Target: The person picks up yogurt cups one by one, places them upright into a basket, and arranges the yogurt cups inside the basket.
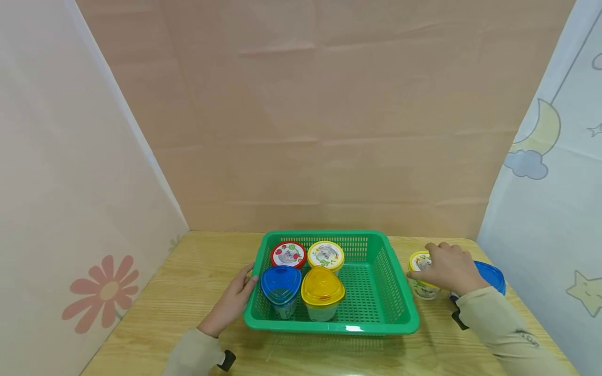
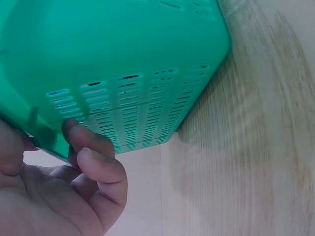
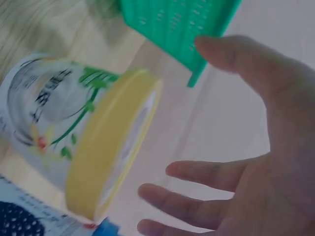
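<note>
A green slotted basket (image 1: 331,328) stands on the table. My left hand (image 1: 231,305) grips its left rim; in the left wrist view the fingers (image 2: 101,167) curl under the rim. Inside sit a red-lidded tub (image 1: 288,255), a yellow-lidded tub (image 1: 325,254), a cup with a blue translucent lid (image 1: 281,284) and one with a yellow translucent lid (image 1: 322,285). Right of the basket, my right hand (image 1: 451,269) hovers above another yellow-lidded tub (image 1: 425,291). The right wrist view shows thumb and fingers spread apart, short of that tub's lid (image 3: 115,147).
A container with a blue lid (image 1: 491,277) stands at the far right, partly behind the right hand and sleeve. In the right wrist view a container with a dark berry picture (image 3: 22,216) is beside the tub. Cloth-like walls border the wooden table (image 1: 155,324).
</note>
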Demonstrator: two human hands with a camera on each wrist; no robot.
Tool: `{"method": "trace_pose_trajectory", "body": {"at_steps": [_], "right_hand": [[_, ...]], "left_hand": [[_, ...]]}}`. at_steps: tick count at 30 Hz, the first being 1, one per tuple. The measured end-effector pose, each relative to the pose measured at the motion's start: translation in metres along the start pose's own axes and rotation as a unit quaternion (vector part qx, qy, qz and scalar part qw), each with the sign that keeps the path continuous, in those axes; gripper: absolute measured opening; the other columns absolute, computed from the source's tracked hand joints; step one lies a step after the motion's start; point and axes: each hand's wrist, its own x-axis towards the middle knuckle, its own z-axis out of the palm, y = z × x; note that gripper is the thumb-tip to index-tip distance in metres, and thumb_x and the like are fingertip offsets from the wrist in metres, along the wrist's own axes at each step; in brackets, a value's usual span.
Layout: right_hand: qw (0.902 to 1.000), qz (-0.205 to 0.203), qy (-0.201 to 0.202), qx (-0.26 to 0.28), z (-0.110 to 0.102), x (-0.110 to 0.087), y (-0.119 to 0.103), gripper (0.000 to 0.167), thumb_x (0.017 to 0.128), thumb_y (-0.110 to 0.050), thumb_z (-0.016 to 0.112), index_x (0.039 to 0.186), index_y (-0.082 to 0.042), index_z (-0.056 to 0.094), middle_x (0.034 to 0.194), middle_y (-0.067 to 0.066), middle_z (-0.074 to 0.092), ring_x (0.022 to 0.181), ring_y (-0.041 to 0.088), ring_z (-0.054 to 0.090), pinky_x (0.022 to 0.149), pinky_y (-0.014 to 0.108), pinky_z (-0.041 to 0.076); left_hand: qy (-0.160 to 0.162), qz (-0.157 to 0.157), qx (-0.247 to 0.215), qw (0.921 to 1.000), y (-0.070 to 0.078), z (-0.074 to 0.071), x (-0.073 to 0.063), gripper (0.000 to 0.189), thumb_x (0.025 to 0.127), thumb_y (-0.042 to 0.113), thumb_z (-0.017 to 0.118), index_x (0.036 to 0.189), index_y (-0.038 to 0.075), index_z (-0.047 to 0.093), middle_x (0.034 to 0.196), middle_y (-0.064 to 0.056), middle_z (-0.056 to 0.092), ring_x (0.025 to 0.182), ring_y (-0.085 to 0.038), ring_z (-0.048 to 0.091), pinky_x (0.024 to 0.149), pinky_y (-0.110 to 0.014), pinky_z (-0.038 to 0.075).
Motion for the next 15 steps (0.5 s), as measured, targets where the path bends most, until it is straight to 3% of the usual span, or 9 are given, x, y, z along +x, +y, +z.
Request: {"method": "trace_pose_trajectory", "body": {"at_steps": [6, 15], "right_hand": [[0.9992, 0.019, -0.035, -0.005, 0.004, -0.002, 0.010, 0.106, 0.072, -0.067, 0.076, 0.131, 0.016, 0.049, 0.110, 0.040, 0.056, 0.105, 0.065, 0.047, 0.086, 0.074, 0.037], [0.9977, 0.023, -0.063, -0.011, 0.004, 0.001, 0.018, 0.105, 0.070, -0.065, 0.078, 0.127, 0.018, 0.050, 0.094, 0.028, 0.062, 0.093, 0.058, 0.053, 0.089, 0.074, 0.035]], "left_hand": [[-0.006, 0.003, -0.008, 0.9999, -0.004, 0.000, -0.001, 0.056, 0.111, 0.024, 0.038, 0.154, -0.006, 0.020, 0.110, -0.019, 0.066, 0.089, -0.028, 0.072, 0.074, -0.032, 0.060], [-0.007, 0.000, -0.010, 0.9999, -0.005, 0.000, 0.000, 0.055, 0.111, 0.025, 0.036, 0.155, -0.005, 0.019, 0.114, -0.022, 0.065, 0.091, -0.027, 0.072, 0.076, -0.033, 0.060]]}}
